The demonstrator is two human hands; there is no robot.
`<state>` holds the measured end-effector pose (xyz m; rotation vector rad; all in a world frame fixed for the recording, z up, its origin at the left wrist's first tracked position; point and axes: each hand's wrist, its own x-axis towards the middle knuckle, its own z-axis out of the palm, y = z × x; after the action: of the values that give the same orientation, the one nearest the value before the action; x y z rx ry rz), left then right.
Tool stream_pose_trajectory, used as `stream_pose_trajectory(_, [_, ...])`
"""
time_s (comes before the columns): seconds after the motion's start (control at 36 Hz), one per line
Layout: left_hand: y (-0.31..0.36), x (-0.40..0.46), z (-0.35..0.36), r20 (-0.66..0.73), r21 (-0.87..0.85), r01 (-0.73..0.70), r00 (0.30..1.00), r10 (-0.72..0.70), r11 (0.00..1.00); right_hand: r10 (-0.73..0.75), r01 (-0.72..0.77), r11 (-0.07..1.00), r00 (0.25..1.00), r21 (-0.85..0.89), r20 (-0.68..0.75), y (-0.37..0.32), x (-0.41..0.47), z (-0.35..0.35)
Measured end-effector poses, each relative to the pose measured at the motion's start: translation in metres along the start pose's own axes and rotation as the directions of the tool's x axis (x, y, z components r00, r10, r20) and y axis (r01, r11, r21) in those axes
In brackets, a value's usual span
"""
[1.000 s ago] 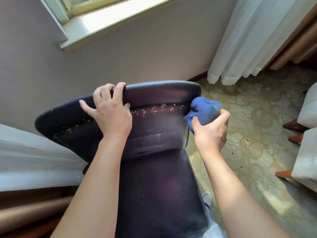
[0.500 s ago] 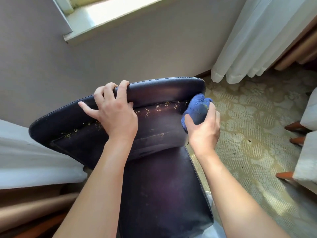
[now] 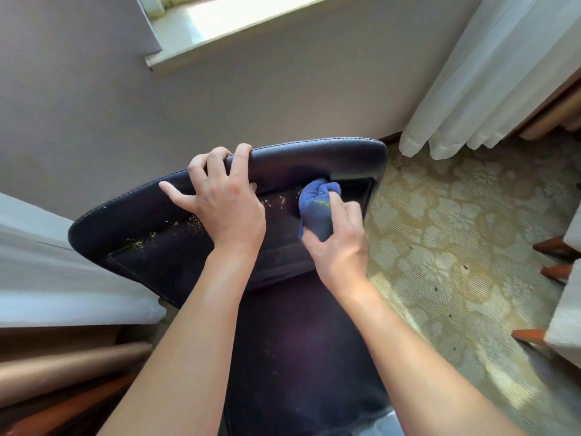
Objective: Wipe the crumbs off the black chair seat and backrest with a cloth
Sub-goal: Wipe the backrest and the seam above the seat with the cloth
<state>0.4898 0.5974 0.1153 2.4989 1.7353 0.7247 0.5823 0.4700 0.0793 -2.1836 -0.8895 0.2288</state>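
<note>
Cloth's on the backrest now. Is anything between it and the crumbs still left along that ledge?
Yes. The cloth, held by the right hand, has a few crumbs just to its left, but then the left hand gripping the backrest covers the ledge. More crumbs lie beyond it.

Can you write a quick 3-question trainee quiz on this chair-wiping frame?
1. True or false: the left hand grips the backrest top edge.
2. What does the right hand hold? A) sponge B) blue cloth C) brush
3. Crumbs remain on which side of the cloth, the person's left or right?

Key: 1 true; 2 B; 3 left.
</note>
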Motion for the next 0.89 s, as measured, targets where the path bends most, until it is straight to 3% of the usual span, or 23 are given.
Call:
stream_pose_trajectory(0.11, [-0.006,-0.001,-0.001,-0.009,0.026,0.001,1.000,-0.001,1.000,-0.080,0.080,0.997,0.992,0.003,0.095,-0.002,-0.003,-0.009])
stream_pose_trajectory(0.33, [-0.017,-0.016,-0.014,-0.002,-0.017,-0.010,1.000,0.010,1.000,0.144,-0.124,0.982,0.980,0.145,-0.136,0.015,-0.013,-0.044])
stream_pose_trajectory(0.5, [-0.055,-0.028,-0.028,-0.033,0.029,0.266,0.964,-0.265,0.964,0.218,-0.184,0.971,0.945,0.155,-0.246,0.020,-0.004,-0.044])
stream_pose_trajectory(0.89, [-0.074,-0.022,-0.028,-0.060,0.023,0.275,0.960,-0.273,0.961,0.103,-0.102,0.995,0.987,0.016,-0.119,0.000,0.001,-0.002])
